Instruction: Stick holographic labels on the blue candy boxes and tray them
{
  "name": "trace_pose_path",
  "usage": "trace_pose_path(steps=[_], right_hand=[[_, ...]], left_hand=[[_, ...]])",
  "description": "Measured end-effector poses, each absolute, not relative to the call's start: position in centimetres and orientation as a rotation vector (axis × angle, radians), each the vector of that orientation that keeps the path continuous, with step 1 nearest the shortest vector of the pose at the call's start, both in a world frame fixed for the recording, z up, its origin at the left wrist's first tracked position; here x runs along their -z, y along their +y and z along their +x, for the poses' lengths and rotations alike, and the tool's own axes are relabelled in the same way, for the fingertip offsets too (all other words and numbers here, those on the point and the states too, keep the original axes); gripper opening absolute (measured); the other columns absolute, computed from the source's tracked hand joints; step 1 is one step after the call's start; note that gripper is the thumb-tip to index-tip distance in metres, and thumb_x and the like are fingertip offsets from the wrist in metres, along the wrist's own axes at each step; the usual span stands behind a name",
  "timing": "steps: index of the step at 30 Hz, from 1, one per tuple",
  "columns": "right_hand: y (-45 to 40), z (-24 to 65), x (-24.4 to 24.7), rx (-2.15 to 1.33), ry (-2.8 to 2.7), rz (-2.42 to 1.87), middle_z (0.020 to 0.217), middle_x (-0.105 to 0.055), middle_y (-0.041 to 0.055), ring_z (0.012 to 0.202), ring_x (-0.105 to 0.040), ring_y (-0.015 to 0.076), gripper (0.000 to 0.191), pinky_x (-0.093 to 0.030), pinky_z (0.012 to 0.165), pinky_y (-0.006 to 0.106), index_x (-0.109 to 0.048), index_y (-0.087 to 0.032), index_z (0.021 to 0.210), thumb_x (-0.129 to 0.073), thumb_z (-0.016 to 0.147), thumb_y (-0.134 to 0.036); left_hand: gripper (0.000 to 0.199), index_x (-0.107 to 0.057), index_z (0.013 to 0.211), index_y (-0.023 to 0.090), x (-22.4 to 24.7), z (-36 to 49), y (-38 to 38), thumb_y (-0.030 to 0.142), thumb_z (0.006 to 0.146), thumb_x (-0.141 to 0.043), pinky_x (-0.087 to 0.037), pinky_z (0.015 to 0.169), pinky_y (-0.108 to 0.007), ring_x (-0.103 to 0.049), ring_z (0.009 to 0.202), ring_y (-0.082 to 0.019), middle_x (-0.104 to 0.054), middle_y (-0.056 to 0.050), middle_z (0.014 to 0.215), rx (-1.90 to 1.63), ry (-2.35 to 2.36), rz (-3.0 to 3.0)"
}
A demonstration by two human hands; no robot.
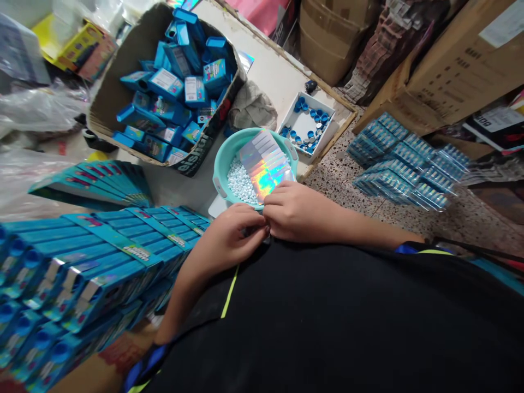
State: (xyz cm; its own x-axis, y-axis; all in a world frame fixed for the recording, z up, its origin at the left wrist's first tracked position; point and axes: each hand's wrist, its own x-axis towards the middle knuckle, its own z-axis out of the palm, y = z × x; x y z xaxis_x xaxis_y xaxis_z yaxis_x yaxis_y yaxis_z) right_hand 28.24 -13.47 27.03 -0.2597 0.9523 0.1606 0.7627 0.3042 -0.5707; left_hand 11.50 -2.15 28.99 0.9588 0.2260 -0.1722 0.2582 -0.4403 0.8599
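My left hand (pixel 231 233) and my right hand (pixel 301 214) meet in front of my body, at the near rim of a teal plastic basin (pixel 221 154). Their fingers are closed and pinched together; anything small between them is hidden. White pellets (pixel 241 183) lie in the basin. On top of them rests a shiny rainbow-silver sheet (pixel 267 170), partly marked in pale strips, just beyond my right knuckles. A white box (pixel 331 126) holding several small blue caps (pixel 317 115) stands to the basin's right.
A large open carton (pixel 107 123) at the back left holds many blue packets (pixel 166 83). Stacked long blue boxes (pixel 118 245) fill the left side. A grey cloth (pixel 252 107) lies behind the basin. Plastic-wrapped blue packs (pixel 409 161) sit on the speckled floor at right, near brown cartons (pixel 458 65).
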Motion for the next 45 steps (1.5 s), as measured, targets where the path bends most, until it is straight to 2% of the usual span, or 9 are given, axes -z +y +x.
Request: trace_pose_path(steps=[4,8,12,14,20,23,27,38,45], right_hand=[[-13.7,28.7,-26.9,-0.776,-1.931,-1.501,0.076,-0.065,0.0049,0.070,-0.053,0.0158,0.015,-0.038,0.069,0.031,-0.064,-0.017,0.073,-0.057,0.086,-0.015],[-13.7,29.5,-26.9,-1.118,-1.592,-1.338,0.076,-0.068,0.0023,0.072,-0.057,0.0128,0.008,-0.041,0.068,0.026,-0.065,-0.016,0.075,-0.059,0.080,-0.014],[-13.4,30.0,-26.1,-1.543,-1.190,-1.168,0.073,-0.069,0.0013,0.068,-0.060,0.0122,0.009,-0.046,0.068,0.026,-0.068,-0.016,0.078,-0.063,0.081,-0.022],[-13.2,30.0,-25.7,-1.637,-1.017,-1.102,0.075,-0.071,0.0022,0.071,-0.063,0.0133,0.014,-0.049,0.071,0.027,-0.070,-0.015,0.080,-0.065,0.083,-0.028],[-13.0,29.6,-26.0,-1.438,-1.025,-1.045,0.089,-0.074,0.0044,0.084,-0.066,0.0152,0.025,-0.051,0.081,0.030,-0.072,-0.016,0.088,-0.063,0.092,-0.039],[-13.0,29.3,-26.5,-1.229,-1.146,-1.119,0.086,-0.072,0.0032,0.084,-0.064,0.0154,0.022,-0.050,0.079,0.030,-0.072,-0.017,0.090,-0.072,0.088,-0.039],[-12.7,29.0,-26.5,-1.038,-1.230,-1.204,0.082,-0.071,0.0026,0.082,-0.063,0.0152,0.020,-0.049,0.080,0.031,-0.071,-0.019,0.081,-0.071,0.089,-0.037],[-12.6,29.5,-26.5,-1.318,-1.040,-1.308,0.077,-0.066,0.0008,0.073,-0.057,0.0126,0.032,-0.044,0.067,0.027,-0.067,-0.016,0.080,-0.068,0.089,-0.047],[-12.4,29.5,-27.0,-1.342,-1.133,-1.288,0.084,-0.069,0.0022,0.080,-0.061,0.0145,0.023,-0.047,0.073,0.029,-0.069,-0.017,0.086,-0.073,0.084,-0.040]], left_hand=[[0.023,-0.066,0.069,0.022,-29.4,11.5,-2.0,0.022,0.090,-0.058,-0.044,0.069,-0.030,-0.056,0.072,-0.018,-0.064,-0.002,0.069,0.116,0.251,2.090],[0.021,-0.067,0.077,0.019,-29.8,11.6,-2.0,0.023,0.094,-0.057,-0.047,0.075,-0.030,-0.059,0.076,-0.017,-0.067,-0.003,0.074,0.091,0.197,2.062],[0.016,-0.070,0.081,0.020,-29.6,11.4,-1.9,0.026,0.093,-0.062,-0.049,0.077,-0.032,-0.061,0.074,-0.016,-0.069,-0.003,0.075,0.007,0.170,1.964],[0.012,-0.073,0.084,0.021,-29.4,11.2,-1.8,0.026,0.092,-0.065,-0.051,0.077,-0.033,-0.064,0.077,-0.018,-0.071,-0.004,0.078,-0.051,0.234,1.928],[0.014,-0.074,0.082,0.021,-29.1,10.9,-1.5,0.032,0.089,-0.069,-0.049,0.068,-0.030,-0.064,0.071,-0.017,-0.072,-0.004,0.077,-0.131,0.442,1.881],[0.021,-0.074,0.077,0.020,-29.2,11.2,-1.7,0.035,0.090,-0.067,-0.047,0.064,-0.029,-0.060,0.065,-0.015,-0.069,-0.003,0.070,-0.121,0.486,1.888],[0.021,-0.075,0.081,0.020,-29.2,11.4,-1.9,0.036,0.091,-0.066,-0.048,0.065,-0.028,-0.062,0.068,-0.016,-0.071,-0.003,0.073,-0.102,0.504,1.882],[0.021,-0.072,0.076,0.020,-29.0,11.1,-1.8,0.035,0.090,-0.066,-0.047,0.066,-0.029,-0.061,0.069,-0.016,-0.070,-0.003,0.072,-0.092,0.551,1.880],[0.025,-0.072,0.076,0.018,-29.0,11.1,-1.9,0.037,0.091,-0.065,-0.045,0.062,-0.027,-0.059,0.065,-0.014,-0.068,-0.003,0.069,-0.078,0.580,1.871]])
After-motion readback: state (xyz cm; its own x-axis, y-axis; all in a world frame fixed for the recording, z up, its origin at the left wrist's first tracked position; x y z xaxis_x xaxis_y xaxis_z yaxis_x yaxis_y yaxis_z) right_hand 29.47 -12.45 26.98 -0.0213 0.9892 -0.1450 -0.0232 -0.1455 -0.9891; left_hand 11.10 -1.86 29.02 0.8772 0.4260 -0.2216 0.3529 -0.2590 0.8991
